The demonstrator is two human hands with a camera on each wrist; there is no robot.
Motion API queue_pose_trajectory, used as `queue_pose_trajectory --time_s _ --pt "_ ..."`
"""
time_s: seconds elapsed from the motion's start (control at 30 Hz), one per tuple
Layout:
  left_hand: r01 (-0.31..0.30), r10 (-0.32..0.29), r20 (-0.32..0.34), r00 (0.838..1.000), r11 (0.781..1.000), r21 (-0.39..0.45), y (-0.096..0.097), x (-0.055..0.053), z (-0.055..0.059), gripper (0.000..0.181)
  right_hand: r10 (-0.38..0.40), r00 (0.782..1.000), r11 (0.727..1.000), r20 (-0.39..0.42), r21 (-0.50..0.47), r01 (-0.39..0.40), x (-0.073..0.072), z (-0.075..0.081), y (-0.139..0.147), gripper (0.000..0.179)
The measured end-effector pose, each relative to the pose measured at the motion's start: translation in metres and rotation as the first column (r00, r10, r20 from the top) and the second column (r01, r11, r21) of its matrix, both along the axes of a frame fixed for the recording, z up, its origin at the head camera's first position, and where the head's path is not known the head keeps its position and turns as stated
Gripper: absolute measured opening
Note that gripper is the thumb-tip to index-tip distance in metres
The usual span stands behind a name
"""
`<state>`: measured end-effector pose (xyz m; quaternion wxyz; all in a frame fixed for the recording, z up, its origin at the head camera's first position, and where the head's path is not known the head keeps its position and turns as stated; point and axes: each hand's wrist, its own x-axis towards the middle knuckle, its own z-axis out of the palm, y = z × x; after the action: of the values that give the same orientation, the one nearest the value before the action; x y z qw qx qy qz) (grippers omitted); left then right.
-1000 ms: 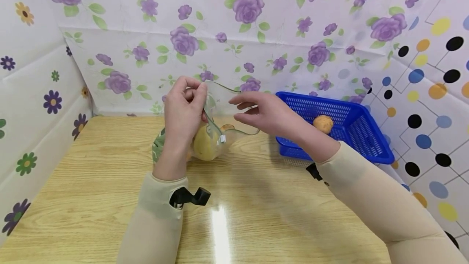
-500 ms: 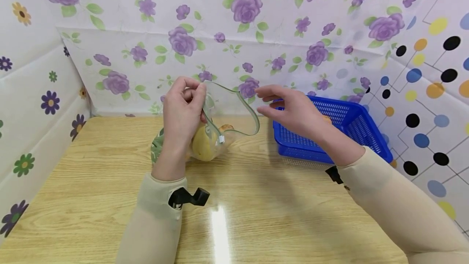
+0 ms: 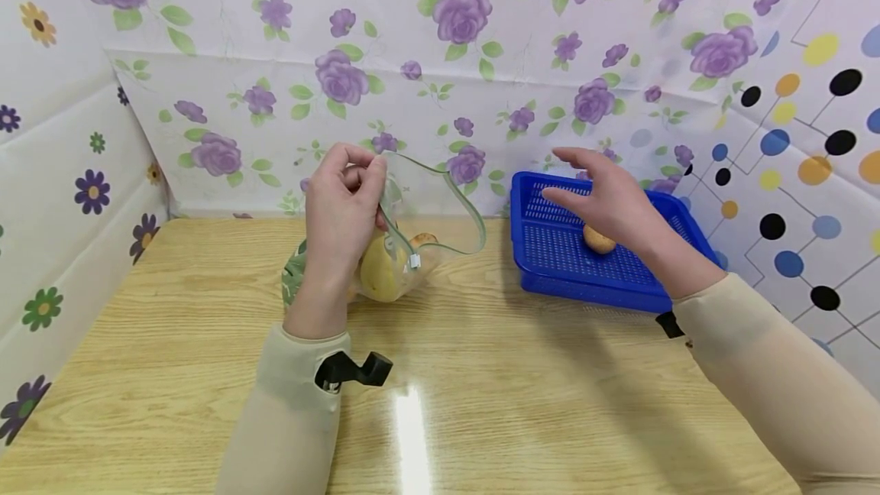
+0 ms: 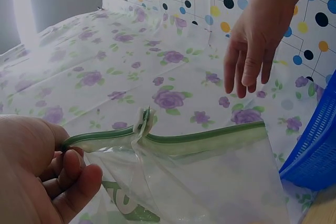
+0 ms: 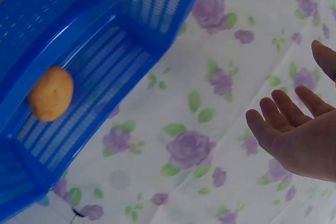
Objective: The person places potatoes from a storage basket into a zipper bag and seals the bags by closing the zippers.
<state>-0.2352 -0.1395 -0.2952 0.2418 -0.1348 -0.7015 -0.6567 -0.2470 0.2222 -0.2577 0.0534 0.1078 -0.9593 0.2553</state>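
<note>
My left hand (image 3: pixel 344 212) pinches the green-edged rim of a clear zip bag (image 4: pixel 210 177), whose mouth gapes to the right. A white slider (image 3: pixel 415 260) sits on the near side of the rim. Inside the bag are a large yellowish, potato-like item (image 3: pixel 381 273) and a smaller brownish one (image 3: pixel 424 238), partly hidden by the film. My right hand (image 3: pixel 612 193) hovers over the blue basket (image 3: pixel 584 295), fingers spread and holding nothing. Below it, a potato (image 3: pixel 598 240) lies on the basket floor, apart from the hand.
The basket stands at the right of the wooden table (image 3: pixel 481 388), close to the dotted side cloth (image 3: pixel 797 174). A flower-patterned cloth (image 3: pixel 412 113) rises along the table's back edge. Green leaf print (image 3: pixel 293 277) shows left of my left wrist.
My right hand has moved away from the bag's mouth to the right, over the basket. The left hand keeps its pinch on the rim, and the bag stays in place.
</note>
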Motion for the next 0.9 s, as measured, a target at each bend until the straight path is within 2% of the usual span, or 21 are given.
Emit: queue_pose_trajectory --time_s 0.47,0.9 --pt "0.005 -0.005 0.003 1.0 1.0 -0.003 0.0 0.0 0.0 0.019 -0.12 0.992 0.993 0.042 0.018 0.119 -0.03 -0.026 0.067 0.091" --pt "0.008 -0.008 0.006 1.0 1.0 0.002 0.001 -0.001 -0.001 0.018 -0.207 0.972 0.978 0.108 0.058 0.202 -0.051 -0.049 0.106 0.095"
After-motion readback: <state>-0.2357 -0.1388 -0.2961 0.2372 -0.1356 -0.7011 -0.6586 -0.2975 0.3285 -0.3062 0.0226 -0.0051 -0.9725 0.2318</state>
